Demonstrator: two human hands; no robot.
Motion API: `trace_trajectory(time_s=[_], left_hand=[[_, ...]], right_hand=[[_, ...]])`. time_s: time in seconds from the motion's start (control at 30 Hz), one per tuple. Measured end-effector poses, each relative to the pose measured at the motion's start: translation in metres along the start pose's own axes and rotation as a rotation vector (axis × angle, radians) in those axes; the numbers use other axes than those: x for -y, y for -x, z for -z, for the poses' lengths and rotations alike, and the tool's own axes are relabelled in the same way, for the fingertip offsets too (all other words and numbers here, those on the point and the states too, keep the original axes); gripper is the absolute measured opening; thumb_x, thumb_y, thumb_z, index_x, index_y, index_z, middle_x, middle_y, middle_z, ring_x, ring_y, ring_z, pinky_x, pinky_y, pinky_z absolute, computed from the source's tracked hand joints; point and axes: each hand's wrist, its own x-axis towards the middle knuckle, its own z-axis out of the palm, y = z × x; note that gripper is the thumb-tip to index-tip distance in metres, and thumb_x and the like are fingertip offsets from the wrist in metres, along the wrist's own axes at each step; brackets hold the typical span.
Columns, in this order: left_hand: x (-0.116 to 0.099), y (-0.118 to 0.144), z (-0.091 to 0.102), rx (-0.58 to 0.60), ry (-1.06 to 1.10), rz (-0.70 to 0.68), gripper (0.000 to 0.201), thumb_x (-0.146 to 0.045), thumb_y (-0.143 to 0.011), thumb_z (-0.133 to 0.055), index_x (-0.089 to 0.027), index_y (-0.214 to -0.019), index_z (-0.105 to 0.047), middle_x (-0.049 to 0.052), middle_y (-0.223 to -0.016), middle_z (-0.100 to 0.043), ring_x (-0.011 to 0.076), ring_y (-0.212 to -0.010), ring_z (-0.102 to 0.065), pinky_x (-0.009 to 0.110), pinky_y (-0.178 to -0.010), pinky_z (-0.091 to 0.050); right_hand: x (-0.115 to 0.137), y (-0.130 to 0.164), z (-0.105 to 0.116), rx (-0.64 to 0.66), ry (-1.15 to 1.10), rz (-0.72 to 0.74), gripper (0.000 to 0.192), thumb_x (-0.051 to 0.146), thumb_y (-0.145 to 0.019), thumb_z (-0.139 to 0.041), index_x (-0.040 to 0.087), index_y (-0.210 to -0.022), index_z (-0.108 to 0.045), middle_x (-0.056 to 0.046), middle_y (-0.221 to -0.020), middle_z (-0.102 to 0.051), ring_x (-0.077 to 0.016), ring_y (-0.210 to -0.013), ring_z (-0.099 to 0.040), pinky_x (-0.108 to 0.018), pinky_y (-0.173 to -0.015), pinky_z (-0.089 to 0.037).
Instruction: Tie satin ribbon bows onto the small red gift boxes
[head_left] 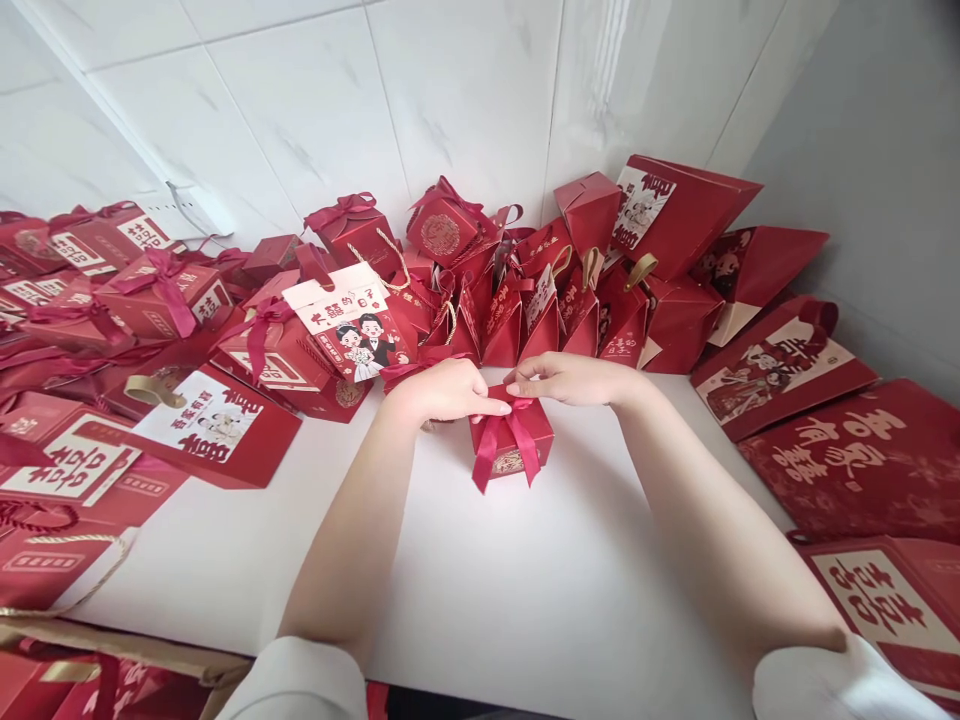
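A small red gift box is set at frame centre on the white bench, a dark-red ribbon already wrapped round it with tails hanging down the front. The ribbon at the box top is pinched by the left hand and the right hand, fingers closed on it from either side. The bow is judged unfinished: wrap done, knot or loops outstanding. Finished-looking boxes with bows are heaped at upper left, red paper bags at right. The knot itself is hidden under the fingertips; the box's front emblem is too small to read.
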Motion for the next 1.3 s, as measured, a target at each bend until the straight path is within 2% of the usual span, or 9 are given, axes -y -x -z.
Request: trace_trajectory(time_s=[0.1, 0.17, 0.27, 0.4, 0.53, 0.8, 1.03, 1.17, 1.3], left_hand=[[0.000, 0.007, 0.005, 0.007, -0.009, -0.020, 0.048, -0.064, -0.075, -0.060, -0.019, -0.059, -0.057, -0.002, -0.050, -0.036, 0.0098, -0.040, -0.031, 0.027, -0.040, -0.024], [0.000, 0.009, 0.007, 0.002, -0.008, -0.040, 0.047, -0.063, -0.077, -0.057, -0.019, -0.059, -0.055, -0.002, -0.050, -0.034, 0.0095, -0.041, -0.030, 0.027, -0.041, -0.022], [0.000, 0.008, 0.007, 0.003, -0.003, -0.051, 0.048, -0.062, -0.077, -0.057, -0.019, -0.058, -0.052, -0.002, -0.051, -0.035, 0.0091, -0.042, -0.031, 0.027, -0.041, -0.022], [-0.001, 0.002, 0.003, 0.023, -0.007, -0.035, 0.046, -0.063, -0.073, -0.063, -0.019, -0.060, -0.058, -0.002, -0.052, -0.039, 0.0090, -0.041, -0.031, 0.027, -0.040, -0.023], [0.001, -0.005, -0.001, 0.022, -0.010, -0.022, 0.045, -0.062, -0.070, -0.066, -0.019, -0.058, -0.058, -0.002, -0.051, -0.039, 0.0091, -0.041, -0.030, 0.027, -0.040, -0.023], [0.002, -0.011, -0.005, -0.020, -0.027, -0.005, 0.047, -0.058, -0.068, -0.068, -0.019, -0.050, -0.051, -0.001, -0.053, -0.041, 0.0093, -0.044, -0.033, 0.028, -0.043, -0.027], [0.004, -0.008, -0.001, -0.004, -0.023, 0.037, 0.046, -0.061, -0.068, -0.067, -0.019, -0.053, -0.057, -0.002, -0.050, -0.040, 0.0097, -0.041, -0.033, 0.028, -0.042, -0.025], [0.006, 0.000, 0.006, 0.064, 0.014, -0.007, 0.046, -0.063, -0.074, -0.060, -0.019, -0.061, -0.061, -0.003, -0.049, -0.035, 0.0095, -0.040, -0.030, 0.028, -0.042, -0.022], [0.008, 0.003, 0.010, 0.061, 0.016, -0.037, 0.044, -0.060, -0.076, -0.059, -0.019, -0.062, -0.065, -0.002, -0.053, -0.040, 0.0086, -0.040, -0.031, 0.029, -0.044, -0.021]], right_hand=[[0.003, 0.002, 0.000, 0.007, 0.017, -0.042, 0.054, 0.070, -0.087, -0.050, 0.019, -0.075, -0.064, -0.001, -0.077, -0.059, -0.0174, -0.071, -0.048, -0.032, -0.073, -0.037], [0.006, 0.004, 0.000, -0.005, 0.016, -0.065, 0.057, 0.070, -0.089, -0.047, 0.019, -0.068, -0.060, -0.001, -0.073, -0.056, -0.0162, -0.068, -0.045, -0.032, -0.073, -0.036], [0.009, 0.004, -0.001, 0.016, -0.009, -0.043, 0.056, 0.070, -0.089, -0.047, 0.019, -0.069, -0.063, -0.001, -0.076, -0.059, -0.0166, -0.071, -0.047, -0.032, -0.079, -0.037], [0.007, 0.003, 0.001, 0.083, -0.050, 0.044, 0.049, 0.065, -0.086, -0.055, 0.019, -0.084, -0.072, -0.003, -0.087, -0.065, -0.0191, -0.082, -0.055, -0.032, -0.083, -0.039], [0.005, 0.003, 0.002, 0.049, 0.016, 0.027, 0.041, 0.058, -0.079, -0.064, 0.019, -0.086, -0.073, -0.006, -0.096, -0.070, -0.0240, -0.091, -0.058, -0.033, -0.082, -0.041], [0.002, 0.001, 0.001, -0.055, 0.144, 0.005, 0.028, 0.046, -0.078, -0.066, 0.019, -0.075, -0.065, -0.002, -0.092, -0.064, -0.0191, -0.082, -0.054, -0.029, -0.072, -0.038], [-0.005, -0.002, 0.001, -0.014, 0.151, -0.025, 0.027, 0.045, -0.077, -0.063, 0.019, -0.070, -0.060, 0.002, -0.075, -0.054, -0.0144, -0.069, -0.045, -0.027, -0.064, -0.033], [-0.006, -0.002, 0.003, 0.009, 0.161, -0.039, 0.029, 0.047, -0.079, -0.062, 0.019, -0.069, -0.058, 0.002, -0.071, -0.050, -0.0137, -0.065, -0.041, -0.028, -0.062, -0.031], [-0.006, 0.001, 0.005, 0.030, 0.141, -0.031, 0.031, 0.049, -0.081, -0.061, 0.020, -0.073, -0.057, 0.003, -0.072, -0.048, -0.0134, -0.066, -0.038, -0.027, -0.062, -0.030]])
